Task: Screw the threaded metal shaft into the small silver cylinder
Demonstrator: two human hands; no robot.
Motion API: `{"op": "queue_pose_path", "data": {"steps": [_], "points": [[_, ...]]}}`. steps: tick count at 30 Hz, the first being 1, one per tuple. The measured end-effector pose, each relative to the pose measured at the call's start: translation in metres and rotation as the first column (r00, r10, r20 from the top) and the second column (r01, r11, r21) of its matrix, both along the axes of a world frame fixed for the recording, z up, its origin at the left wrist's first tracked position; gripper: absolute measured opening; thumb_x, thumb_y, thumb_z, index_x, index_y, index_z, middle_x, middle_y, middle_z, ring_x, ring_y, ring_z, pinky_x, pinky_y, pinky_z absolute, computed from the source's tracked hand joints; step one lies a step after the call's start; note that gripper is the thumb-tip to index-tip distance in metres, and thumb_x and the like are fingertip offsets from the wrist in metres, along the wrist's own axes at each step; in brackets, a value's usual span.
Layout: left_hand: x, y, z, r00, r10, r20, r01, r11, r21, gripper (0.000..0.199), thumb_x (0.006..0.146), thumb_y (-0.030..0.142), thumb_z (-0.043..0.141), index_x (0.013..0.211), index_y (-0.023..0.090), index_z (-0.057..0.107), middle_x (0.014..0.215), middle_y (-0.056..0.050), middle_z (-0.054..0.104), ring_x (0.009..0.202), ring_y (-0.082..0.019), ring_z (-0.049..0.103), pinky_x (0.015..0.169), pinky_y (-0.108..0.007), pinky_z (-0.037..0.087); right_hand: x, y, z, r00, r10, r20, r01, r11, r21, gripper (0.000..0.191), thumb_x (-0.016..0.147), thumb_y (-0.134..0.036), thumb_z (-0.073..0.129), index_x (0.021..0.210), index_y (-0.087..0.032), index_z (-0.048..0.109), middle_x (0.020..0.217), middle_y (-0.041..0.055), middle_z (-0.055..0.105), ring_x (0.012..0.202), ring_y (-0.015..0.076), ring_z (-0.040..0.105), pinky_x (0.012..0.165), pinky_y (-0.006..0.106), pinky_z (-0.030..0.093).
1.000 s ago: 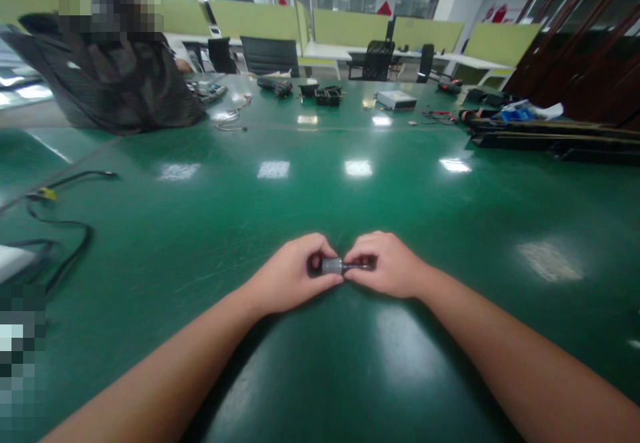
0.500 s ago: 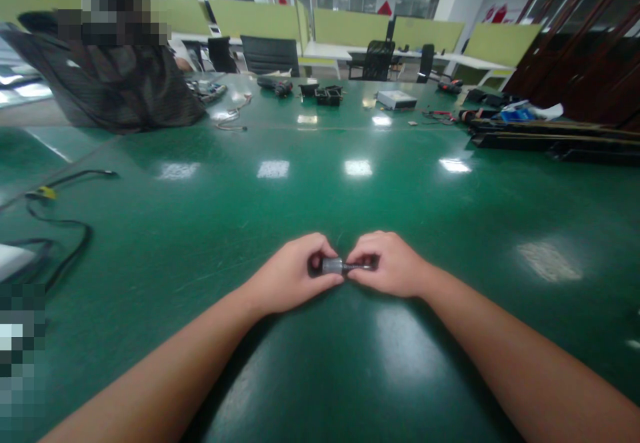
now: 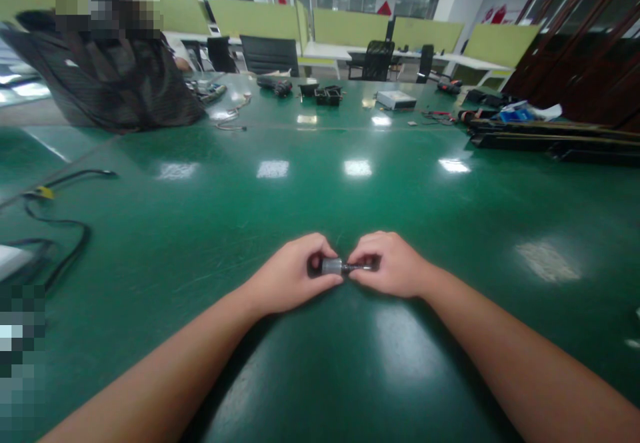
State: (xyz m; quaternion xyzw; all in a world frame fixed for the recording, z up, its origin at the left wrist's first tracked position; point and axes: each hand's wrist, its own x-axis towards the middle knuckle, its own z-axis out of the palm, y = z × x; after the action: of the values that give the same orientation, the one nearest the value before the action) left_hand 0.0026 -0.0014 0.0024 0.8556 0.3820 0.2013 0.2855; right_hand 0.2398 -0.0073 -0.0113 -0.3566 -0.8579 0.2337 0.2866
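Observation:
A small metal cylinder (image 3: 332,266) lies level between my two hands, low over the green table (image 3: 320,213). My left hand (image 3: 295,273) has its thumb and fingers closed round the cylinder. From the cylinder's right end runs a thin dark shaft (image 3: 364,267), which my right hand (image 3: 393,264) pinches between thumb and fingers. The fingertips of both hands are nearly touching. Whether cylinder and shaft are one piece I cannot tell.
Black cables (image 3: 83,226) lie at the left. A big dark bag (image 3: 135,90) stands at the back left. Along the far edge are black parts (image 3: 327,95) and a silver box (image 3: 396,100). Long black bars (image 3: 550,138) lie at the back right.
Both hands hold nearly the same place and grip. The fingers of my right hand have shifted very slightly on the shaft.

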Motion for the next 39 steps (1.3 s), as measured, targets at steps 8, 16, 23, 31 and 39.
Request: {"op": "queue_pose_path", "data": {"steps": [8, 16, 23, 31, 39], "points": [[-0.0002, 0.0004, 0.0016, 1.000, -0.008, -0.004, 0.008, 1.000, -0.001, 0.021, 0.084, 0.035, 0.072, 0.094, 0.019, 0.063, 0.084, -0.001, 0.062, 0.074, -0.017, 0.059, 0.066, -0.027, 0.044, 0.0018, -0.0007, 0.0004, 1.000, -0.006, 0.007, 0.006, 1.000, -0.002, 0.007, 0.075, -0.018, 0.075, 0.082, -0.018, 0.075, 0.075, 0.0011, 0.071, 0.068, 0.0141, 0.062, 0.069, 0.026, 0.045], [0.0010, 0.0003, 0.0025, 1.000, -0.005, -0.007, 0.005, 1.000, -0.002, 0.020, 0.083, 0.033, 0.072, 0.093, 0.019, 0.064, 0.084, -0.001, 0.063, 0.073, -0.017, 0.059, 0.065, -0.027, 0.044, 0.0045, -0.0009, 0.0014, 1.000, -0.023, 0.013, 0.023, 1.000, 0.007, 0.008, 0.073, -0.016, 0.075, 0.080, -0.018, 0.073, 0.072, 0.0003, 0.069, 0.067, 0.0138, 0.061, 0.070, 0.027, 0.044], [0.0007, 0.0003, 0.0015, 1.000, -0.004, -0.006, 0.004, 1.000, -0.006, 0.019, 0.083, 0.032, 0.072, 0.094, 0.019, 0.064, 0.083, -0.001, 0.062, 0.073, -0.016, 0.059, 0.065, -0.026, 0.044, 0.0057, -0.0011, 0.0006, 0.999, -0.029, 0.027, 0.029, 1.000, 0.001, 0.008, 0.073, -0.017, 0.075, 0.080, -0.018, 0.072, 0.072, -0.0003, 0.069, 0.067, 0.0136, 0.061, 0.073, 0.028, 0.044], [0.0025, 0.0002, 0.0030, 1.000, -0.008, -0.011, 0.008, 1.000, -0.006, 0.020, 0.083, 0.034, 0.072, 0.094, 0.019, 0.063, 0.084, -0.001, 0.062, 0.074, -0.017, 0.059, 0.065, -0.027, 0.044, 0.0075, -0.0020, 0.0032, 0.999, -0.037, 0.027, 0.037, 0.999, 0.004, 0.009, 0.074, -0.022, 0.078, 0.079, -0.018, 0.071, 0.073, 0.0003, 0.070, 0.068, 0.0142, 0.062, 0.071, 0.027, 0.043], [0.0014, 0.0006, 0.0012, 1.000, -0.003, -0.002, 0.003, 1.000, -0.003, 0.020, 0.082, 0.033, 0.073, 0.093, 0.019, 0.064, 0.084, -0.001, 0.063, 0.073, -0.017, 0.059, 0.066, -0.027, 0.045, 0.0097, -0.0017, 0.0013, 0.998, -0.052, 0.046, 0.052, 0.999, 0.009, 0.008, 0.073, -0.021, 0.077, 0.077, -0.019, 0.070, 0.070, -0.0014, 0.068, 0.065, 0.0133, 0.060, 0.074, 0.029, 0.042]]}}
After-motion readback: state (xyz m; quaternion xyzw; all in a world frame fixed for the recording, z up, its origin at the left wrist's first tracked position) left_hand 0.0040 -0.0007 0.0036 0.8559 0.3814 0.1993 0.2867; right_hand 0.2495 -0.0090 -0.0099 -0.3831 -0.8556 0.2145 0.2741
